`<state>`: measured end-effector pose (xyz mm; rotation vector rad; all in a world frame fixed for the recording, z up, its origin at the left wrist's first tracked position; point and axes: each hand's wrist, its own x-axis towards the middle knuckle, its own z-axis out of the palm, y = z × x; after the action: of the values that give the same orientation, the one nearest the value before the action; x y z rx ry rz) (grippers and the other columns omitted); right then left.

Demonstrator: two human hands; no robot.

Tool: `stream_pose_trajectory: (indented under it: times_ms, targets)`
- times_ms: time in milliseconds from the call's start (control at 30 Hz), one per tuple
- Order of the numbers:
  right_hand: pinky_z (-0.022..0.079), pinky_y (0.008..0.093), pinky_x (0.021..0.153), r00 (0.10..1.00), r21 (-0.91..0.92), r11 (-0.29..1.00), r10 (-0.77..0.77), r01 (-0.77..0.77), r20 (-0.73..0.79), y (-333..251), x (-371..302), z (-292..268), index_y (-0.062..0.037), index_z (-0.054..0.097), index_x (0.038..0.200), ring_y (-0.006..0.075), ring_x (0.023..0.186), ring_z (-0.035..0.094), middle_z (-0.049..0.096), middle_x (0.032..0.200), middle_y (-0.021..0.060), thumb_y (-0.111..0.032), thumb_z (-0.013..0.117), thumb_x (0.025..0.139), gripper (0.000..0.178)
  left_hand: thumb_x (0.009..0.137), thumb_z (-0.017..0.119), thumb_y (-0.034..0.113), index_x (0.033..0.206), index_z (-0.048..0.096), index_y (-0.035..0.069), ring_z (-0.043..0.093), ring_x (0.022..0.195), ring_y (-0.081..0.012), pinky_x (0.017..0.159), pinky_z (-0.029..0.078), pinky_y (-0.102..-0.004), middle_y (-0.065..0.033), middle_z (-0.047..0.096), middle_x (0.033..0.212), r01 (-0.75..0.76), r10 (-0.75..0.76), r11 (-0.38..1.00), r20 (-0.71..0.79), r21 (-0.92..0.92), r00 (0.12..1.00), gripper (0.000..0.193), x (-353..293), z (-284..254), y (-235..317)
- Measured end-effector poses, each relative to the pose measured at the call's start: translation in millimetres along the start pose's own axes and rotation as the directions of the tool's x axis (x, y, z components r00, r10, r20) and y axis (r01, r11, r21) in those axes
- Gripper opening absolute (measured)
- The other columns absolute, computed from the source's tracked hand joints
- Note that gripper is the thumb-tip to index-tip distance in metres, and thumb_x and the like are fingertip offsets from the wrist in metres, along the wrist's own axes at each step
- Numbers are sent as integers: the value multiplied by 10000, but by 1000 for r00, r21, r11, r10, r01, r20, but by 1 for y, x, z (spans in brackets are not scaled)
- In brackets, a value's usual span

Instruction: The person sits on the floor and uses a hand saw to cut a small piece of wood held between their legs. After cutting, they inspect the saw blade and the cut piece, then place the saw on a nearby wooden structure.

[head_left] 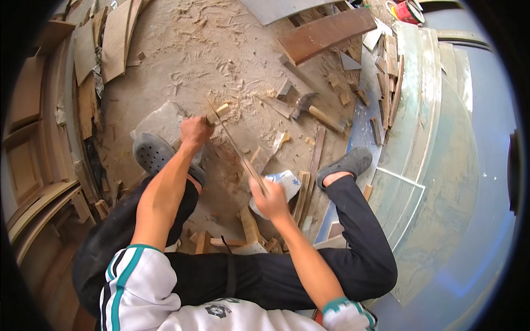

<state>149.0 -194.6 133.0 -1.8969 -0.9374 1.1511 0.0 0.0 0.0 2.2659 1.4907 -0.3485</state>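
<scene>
My left hand point(196, 132) is closed around a small piece of wood point(222, 109), whose pale end sticks out past my fist. It is held above a dusty grey block point(160, 118) beside my left shoe. My right hand point(269, 198) grips a long, thin-bladed tool point(234, 144), seen nearly edge-on. Its blade slants up and left, crossing close by the wood's pale end; whether they touch I cannot tell. The blade's edge is too blurred to show teeth. A hammer with a wooden handle point(327, 118) lies on the ground ahead, to the right.
Wood offcuts point(251, 225) lie between my legs, near a white-and-blue lump point(284, 185). A brown board point(328, 34) rests at the far right. Glass-like sheets point(425, 154) lean along the right. Wooden panels point(116, 41) and frames line the left. Shavings cover the sandy floor point(193, 49).
</scene>
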Motion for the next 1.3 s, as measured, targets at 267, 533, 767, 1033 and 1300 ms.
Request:
stream_pose_trajectory:
  times_ms: [267, 533, 767, 1033, 1300]
  targets:
    - [485, 427, 557, 992, -148, 981, 129, -128, 1, -23, -111, -74, 7, 675, 819, 389, 618, 647, 573, 610, 228, -264, 587, 922, 303, 790, 664, 423, 811, 750, 94, 697, 727, -332, 678, 546, -441, -156, 704, 754, 18, -17, 999, 56, -28, 998, 341, -27, 27, 29]
    - [443, 408, 520, 996, -91, 992, 89, -88, 9, -9, -70, -34, 18, 607, 731, 350, 534, 599, 543, 589, 217, -269, 583, 932, 351, 789, 659, 416, 785, 749, 87, 688, 689, -352, 672, 549, -445, -162, 695, 722, 35, -35, 999, 9, -26, 999, 341, -17, 11, 4]
    - [430, 414, 523, 995, -55, 994, 99, -99, -8, 14, -12, 0, 14, 576, 702, 352, 521, 534, 518, 607, 234, -308, 580, 940, 401, 787, 642, 364, 790, 746, 76, 683, 703, -374, 722, 549, -443, -178, 699, 763, 7, -7, 998, -1, -58, 1000, 306, -13, 12, 9]
    - [435, 394, 538, 994, -142, 984, 102, -105, -27, -18, -88, -37, 7, 596, 728, 296, 541, 579, 512, 608, 220, -303, 575, 943, 377, 775, 611, 285, 765, 735, 62, 690, 719, -363, 739, 540, -443, -190, 700, 782, -9, 11, 997, 26, -82, 1000, 255, -16, 6, 6]
    - [441, 360, 529, 1000, -156, 988, -15, 12, -16, 14, -98, -29, 21, 642, 776, 233, 518, 564, 521, 574, 184, -294, 581, 950, 365, 779, 607, 277, 748, 738, 70, 695, 727, -349, 723, 545, -438, -192, 693, 748, -9, 9, 997, 6, -81, 1000, 247, -14, -2, -5]
